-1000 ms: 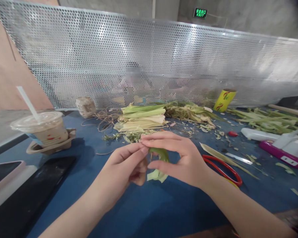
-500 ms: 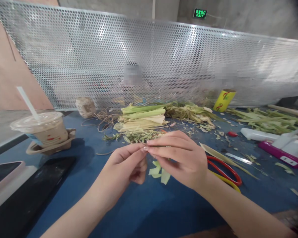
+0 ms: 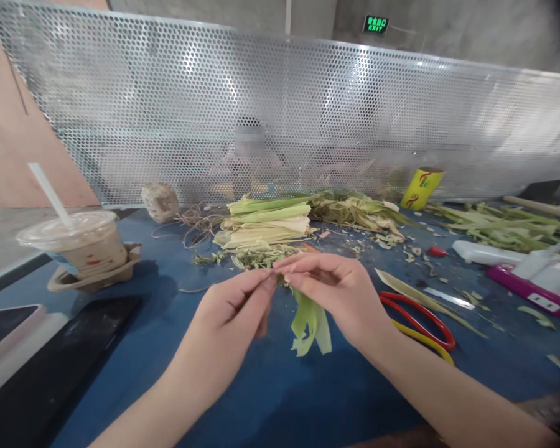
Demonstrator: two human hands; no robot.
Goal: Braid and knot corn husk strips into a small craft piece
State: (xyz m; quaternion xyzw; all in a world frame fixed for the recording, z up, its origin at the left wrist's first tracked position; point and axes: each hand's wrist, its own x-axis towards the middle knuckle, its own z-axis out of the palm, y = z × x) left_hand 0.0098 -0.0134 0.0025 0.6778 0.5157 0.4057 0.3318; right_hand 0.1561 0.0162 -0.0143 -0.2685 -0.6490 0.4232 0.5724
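Note:
My left hand (image 3: 236, 317) and my right hand (image 3: 338, 295) meet at their fingertips over the blue table. Both are closed in a pinch on a green corn husk piece (image 3: 310, 320), whose cut strips hang down below my right fingers. The pinched end is mostly hidden by the fingertips. Just beyond them lies a small heap of twisted husk bits (image 3: 261, 256), with a stack of flat green and pale husks (image 3: 268, 221) behind it. Scissors with red and yellow handles (image 3: 420, 320) rest beside my right wrist.
On the left stand an iced drink cup (image 3: 81, 242) in a cardboard holder and a black phone-like slab (image 3: 60, 367). Twine (image 3: 198, 224) lies at the back. To the right are a purple power strip (image 3: 532, 292), loose husks (image 3: 508, 227) and a yellow tube (image 3: 422, 188). A perforated metal screen (image 3: 289, 106) closes the back.
The fingers of my right hand have shifted and curled in. More of the hanging green husk strips now shows beneath them. My left hand stays nearly in place.

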